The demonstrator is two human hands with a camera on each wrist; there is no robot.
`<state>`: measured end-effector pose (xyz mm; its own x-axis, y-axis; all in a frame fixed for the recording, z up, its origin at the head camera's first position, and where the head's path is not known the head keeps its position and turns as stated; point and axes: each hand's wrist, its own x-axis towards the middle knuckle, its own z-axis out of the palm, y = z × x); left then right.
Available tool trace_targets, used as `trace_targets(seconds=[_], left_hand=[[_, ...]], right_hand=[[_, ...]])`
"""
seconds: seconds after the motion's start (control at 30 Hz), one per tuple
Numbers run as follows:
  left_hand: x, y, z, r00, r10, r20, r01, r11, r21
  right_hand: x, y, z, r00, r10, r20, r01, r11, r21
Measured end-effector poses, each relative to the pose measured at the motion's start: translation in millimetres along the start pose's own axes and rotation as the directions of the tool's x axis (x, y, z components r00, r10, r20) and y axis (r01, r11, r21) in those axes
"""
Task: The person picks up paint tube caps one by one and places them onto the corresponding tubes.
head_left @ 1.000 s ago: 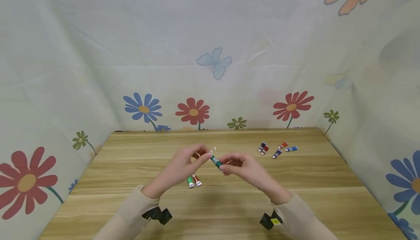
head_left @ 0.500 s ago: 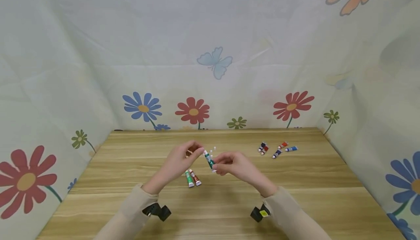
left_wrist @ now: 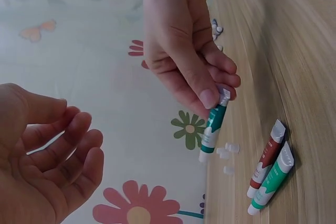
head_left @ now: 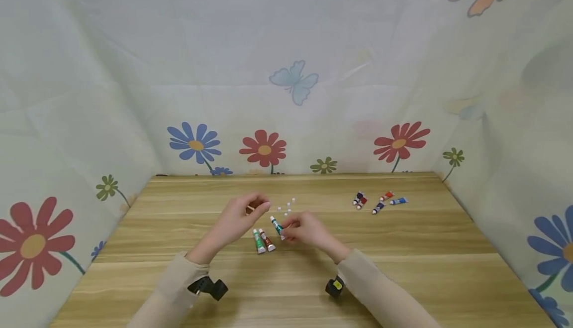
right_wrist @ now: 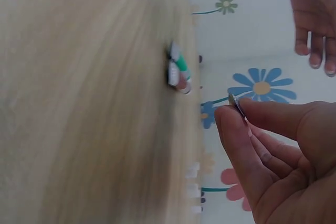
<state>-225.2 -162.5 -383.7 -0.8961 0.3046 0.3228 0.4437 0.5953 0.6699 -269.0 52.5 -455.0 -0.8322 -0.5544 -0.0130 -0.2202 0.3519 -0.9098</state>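
white-tipped teal tube in right hand

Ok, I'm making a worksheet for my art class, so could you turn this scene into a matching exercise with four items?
1. teal tube
2. brown tube
3. bright blue tube
4. white bits

A. farthest right of all the tubes
B. scattered loose on the table
C. pinched in the right hand
D. lying directly beside the light green tube

Pairs: 1-C, 2-D, 3-A, 4-B
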Motion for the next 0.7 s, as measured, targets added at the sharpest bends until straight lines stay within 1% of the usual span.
trace_targets(seconds=[0.17,0.27,0.47,0.7], left_hand=[[-0.9,-3.9,-1.0,1.000,-0.020,0.005,0.020,1.000,0.008],[-1.1,-5.6,-0.9,1.000,-0.027,0.011,0.027,1.000,0.005],[-1.6,-10.3,0.2,0.999,-0.026,0.023,0.026,1.000,0.002],[-0.7,-14.3,0.6,0.999,-0.022,0.045,0.022,1.000,0.001]], right_hand=[[9.8,8.7,8.9,0.999,0.029,-0.027,-0.029,1.000,0.002],[13.2,14.2,13.9,0.999,0.044,-0.027,-0.044,0.999,-0.002],[16.8,20.6,23.4,0.998,0.068,0.007,-0.068,0.998,0.000],[17.1,17.5,27.7,0.998,0.059,0.031,-0.058,0.998,-0.030]])
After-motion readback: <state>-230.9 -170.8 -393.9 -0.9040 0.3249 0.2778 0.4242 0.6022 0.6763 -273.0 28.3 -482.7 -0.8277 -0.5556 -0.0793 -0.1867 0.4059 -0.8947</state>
